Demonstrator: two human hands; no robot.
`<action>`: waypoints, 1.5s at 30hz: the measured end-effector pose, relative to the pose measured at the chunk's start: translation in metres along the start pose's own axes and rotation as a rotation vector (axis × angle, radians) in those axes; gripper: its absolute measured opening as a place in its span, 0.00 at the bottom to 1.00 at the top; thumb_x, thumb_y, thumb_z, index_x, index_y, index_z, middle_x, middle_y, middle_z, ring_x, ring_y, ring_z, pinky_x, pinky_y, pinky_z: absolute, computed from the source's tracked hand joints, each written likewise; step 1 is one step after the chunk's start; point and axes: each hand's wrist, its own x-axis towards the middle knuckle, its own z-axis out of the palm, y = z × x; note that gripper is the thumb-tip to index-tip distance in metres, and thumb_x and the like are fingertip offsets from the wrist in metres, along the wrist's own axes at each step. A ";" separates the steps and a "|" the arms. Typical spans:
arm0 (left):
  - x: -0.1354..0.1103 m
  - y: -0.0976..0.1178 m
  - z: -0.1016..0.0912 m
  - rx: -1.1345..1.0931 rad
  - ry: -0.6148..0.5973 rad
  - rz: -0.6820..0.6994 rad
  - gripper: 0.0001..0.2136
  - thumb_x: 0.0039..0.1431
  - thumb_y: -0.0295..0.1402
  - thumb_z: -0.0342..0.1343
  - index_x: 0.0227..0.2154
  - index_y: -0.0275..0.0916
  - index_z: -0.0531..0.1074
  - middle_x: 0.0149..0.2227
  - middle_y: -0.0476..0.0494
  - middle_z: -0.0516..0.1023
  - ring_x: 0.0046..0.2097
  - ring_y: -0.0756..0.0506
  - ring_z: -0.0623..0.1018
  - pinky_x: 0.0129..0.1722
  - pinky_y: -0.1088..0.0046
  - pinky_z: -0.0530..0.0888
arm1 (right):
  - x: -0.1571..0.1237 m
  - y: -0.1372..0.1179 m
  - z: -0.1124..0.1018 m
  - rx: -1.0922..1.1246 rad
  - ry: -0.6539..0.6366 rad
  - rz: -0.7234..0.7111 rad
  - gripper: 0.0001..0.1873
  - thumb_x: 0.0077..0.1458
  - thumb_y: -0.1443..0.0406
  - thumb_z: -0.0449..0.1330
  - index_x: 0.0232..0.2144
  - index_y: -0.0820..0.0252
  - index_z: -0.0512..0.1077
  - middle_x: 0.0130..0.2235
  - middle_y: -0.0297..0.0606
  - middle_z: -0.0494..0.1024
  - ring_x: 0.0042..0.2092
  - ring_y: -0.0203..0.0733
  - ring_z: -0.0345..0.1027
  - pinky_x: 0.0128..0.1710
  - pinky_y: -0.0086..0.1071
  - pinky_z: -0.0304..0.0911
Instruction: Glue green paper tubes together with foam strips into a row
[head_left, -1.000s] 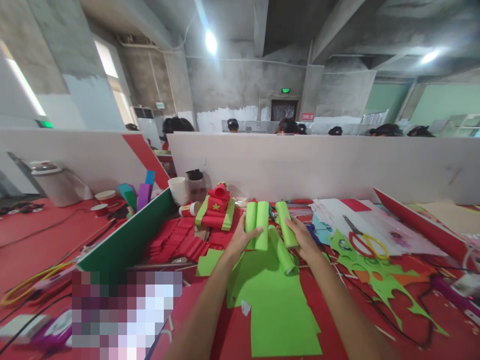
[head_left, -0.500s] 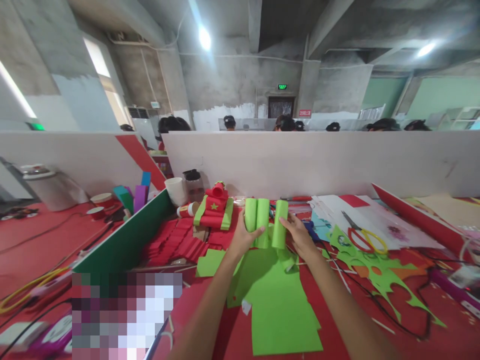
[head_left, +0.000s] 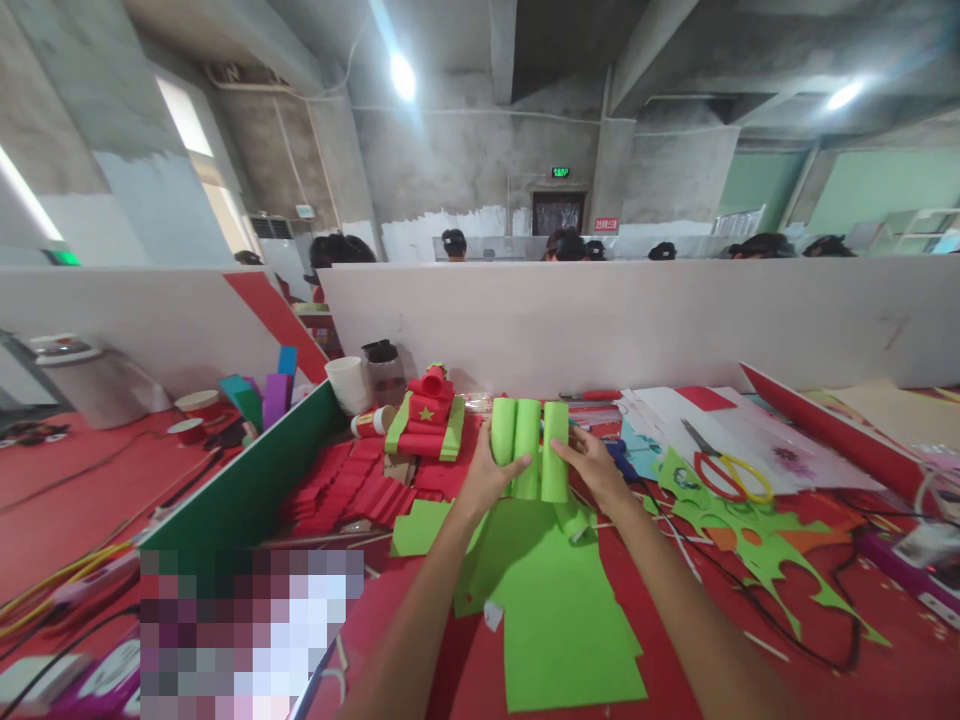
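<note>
Two light-green paper tubes (head_left: 515, 440) stand side by side, held upright in my left hand (head_left: 487, 468), its thumb across their front. A third green paper tube (head_left: 555, 455) is pinched by my right hand (head_left: 592, 458) close to their right side; whether it touches them I cannot tell. Below the hands lie green paper sheets (head_left: 566, 640) and a small curled green piece (head_left: 574, 524). Left of my hands stands a red paper model (head_left: 426, 418) with a yellow star and green strips.
Folded red paper strips (head_left: 349, 490) lie beside a green divider (head_left: 247, 480). Scissors (head_left: 724, 465) rest at the right near cut green scraps (head_left: 757, 545) and white sheets. A white cup (head_left: 349, 385) and a dark-lidded bottle (head_left: 386, 375) stand by the white partition (head_left: 637, 320).
My right hand has brought the third tube slightly left, closer to the two tubes in my left hand. The camera view has shifted a little.
</note>
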 end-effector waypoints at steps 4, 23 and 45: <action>0.000 0.001 0.001 -0.003 -0.015 -0.011 0.44 0.43 0.35 0.69 0.61 0.41 0.52 0.56 0.34 0.69 0.55 0.38 0.72 0.55 0.62 0.69 | 0.001 0.002 0.000 0.004 0.002 0.003 0.29 0.41 0.57 0.70 0.47 0.58 0.73 0.46 0.44 0.80 0.48 0.52 0.73 0.44 0.40 0.69; -0.002 0.002 0.002 0.007 -0.029 -0.011 0.42 0.44 0.35 0.69 0.61 0.41 0.53 0.55 0.35 0.69 0.54 0.39 0.73 0.54 0.62 0.70 | -0.002 0.001 0.001 -0.003 -0.022 -0.014 0.28 0.43 0.58 0.69 0.48 0.58 0.73 0.46 0.44 0.80 0.47 0.52 0.73 0.43 0.40 0.69; 0.000 0.005 -0.002 0.163 -0.156 0.254 0.34 0.44 0.27 0.66 0.57 0.38 0.61 0.56 0.35 0.69 0.55 0.37 0.71 0.54 0.60 0.69 | -0.003 -0.007 -0.002 -0.100 -0.223 -0.297 0.29 0.44 0.63 0.70 0.50 0.54 0.70 0.50 0.41 0.76 0.50 0.49 0.71 0.52 0.43 0.65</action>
